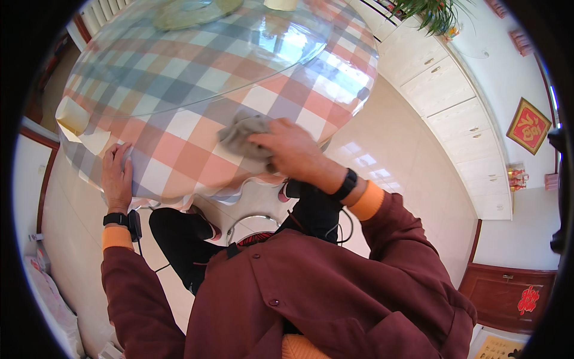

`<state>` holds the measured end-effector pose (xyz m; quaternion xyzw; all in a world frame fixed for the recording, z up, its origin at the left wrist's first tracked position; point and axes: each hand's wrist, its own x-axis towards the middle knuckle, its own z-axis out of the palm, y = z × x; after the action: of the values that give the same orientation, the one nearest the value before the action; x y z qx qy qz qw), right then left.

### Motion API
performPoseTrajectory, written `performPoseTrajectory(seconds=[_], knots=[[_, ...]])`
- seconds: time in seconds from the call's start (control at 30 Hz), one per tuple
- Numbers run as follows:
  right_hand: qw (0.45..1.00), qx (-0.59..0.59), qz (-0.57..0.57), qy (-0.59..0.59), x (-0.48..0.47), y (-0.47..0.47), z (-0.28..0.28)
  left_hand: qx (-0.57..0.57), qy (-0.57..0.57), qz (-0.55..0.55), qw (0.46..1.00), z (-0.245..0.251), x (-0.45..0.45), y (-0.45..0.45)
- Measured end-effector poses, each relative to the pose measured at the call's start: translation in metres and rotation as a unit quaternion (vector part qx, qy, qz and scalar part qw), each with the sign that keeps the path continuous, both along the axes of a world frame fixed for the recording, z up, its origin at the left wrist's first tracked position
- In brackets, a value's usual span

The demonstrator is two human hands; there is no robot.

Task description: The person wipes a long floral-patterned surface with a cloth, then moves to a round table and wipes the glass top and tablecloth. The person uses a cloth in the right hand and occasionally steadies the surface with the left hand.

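My right hand [291, 146] is shut on a grey cloth [244, 134], which lies against the checked tablecloth [188, 155] near the table's front edge; hand and cloth are slightly blurred. At the left edge of the table, my left hand [117, 172] rests with its palm down and nothing in it. Just beyond its fingertips is the loose end of a pale paper roll [74, 116] that lies on the tablecloth. Farther back, a round glass turntable [197, 72] covers much of the table and mirrors the window.
A round, pale green object [193, 13] and a cream cylinder [280, 4] are at the far side of the table. White cabinets [453, 103] line the right wall, with a green plant [430, 13] above them. A metal-framed stool [251, 220] stands between my legs.
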<state>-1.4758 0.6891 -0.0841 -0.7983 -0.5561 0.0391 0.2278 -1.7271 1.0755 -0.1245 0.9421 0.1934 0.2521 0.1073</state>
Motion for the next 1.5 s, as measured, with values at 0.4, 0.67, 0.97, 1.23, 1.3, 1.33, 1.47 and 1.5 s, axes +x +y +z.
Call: performPoseTrajectory(seconds=[0.4, 0.67, 0.97, 1.23, 1.3, 1.33, 1.47, 1.5], knots=[[0.946, 0.137, -0.255, 0.148, 0.106, -0.087, 0.016, 0.001, 0.001, 0.024, 1.000, -0.010, 0.000, 0.007], [0.746, 0.319, -0.178, 0.557, 0.079, -0.058, 0.018, 0.011, -0.014, 0.018, 1.000, -0.007, 0.001, 0.004], [0.966, 0.160, -0.203, 0.007, 0.079, -0.040, -0.014, -0.006, -0.009, 0.024, 1.000, -0.002, 0.002, 0.003], [0.978, 0.053, -0.152, -0.129, 0.047, -0.015, -0.005, 0.000, -0.022, 0.032, 0.999, 0.002, 0.002, -0.005], [0.977, 0.076, -0.151, -0.131, 0.045, -0.013, -0.006, 0.002, -0.025, 0.029, 0.999, 0.003, 0.002, -0.005], [0.976, 0.088, -0.148, -0.132, 0.044, -0.013, -0.007, 0.000, -0.027, 0.027, 0.999, 0.003, 0.002, -0.006], [0.974, 0.075, -0.171, -0.125, 0.041, -0.012, -0.007, 0.002, -0.038, 0.026, 0.999, 0.003, 0.003, -0.006], [0.973, 0.078, -0.175, -0.131, 0.040, -0.011, -0.006, -0.005, -0.035, 0.026, 0.999, 0.004, 0.002, -0.006]])
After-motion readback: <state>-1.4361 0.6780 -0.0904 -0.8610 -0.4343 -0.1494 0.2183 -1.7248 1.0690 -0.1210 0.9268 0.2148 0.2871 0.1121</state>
